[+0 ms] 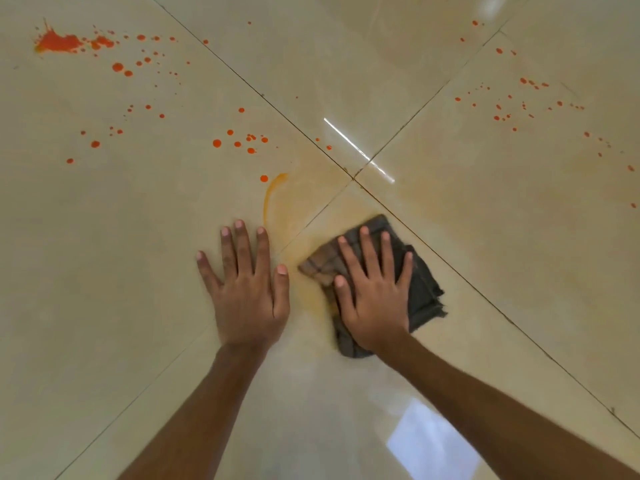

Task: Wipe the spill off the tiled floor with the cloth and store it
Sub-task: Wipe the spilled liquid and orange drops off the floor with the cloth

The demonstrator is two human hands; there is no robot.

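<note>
A dark grey-brown cloth lies crumpled on the glossy beige tiled floor. My right hand presses flat on it with fingers spread. My left hand rests flat on the bare tile just to the cloth's left, fingers straight. A pale orange smear curves on the floor ahead of and between my hands. Orange-red splatter with a large blotch sits at the far left, and drops trail toward the middle.
More small orange drops dot the tile at the upper right. Dark grout lines cross at a joint just beyond the cloth. Bright window reflections show on the floor between my forearms.
</note>
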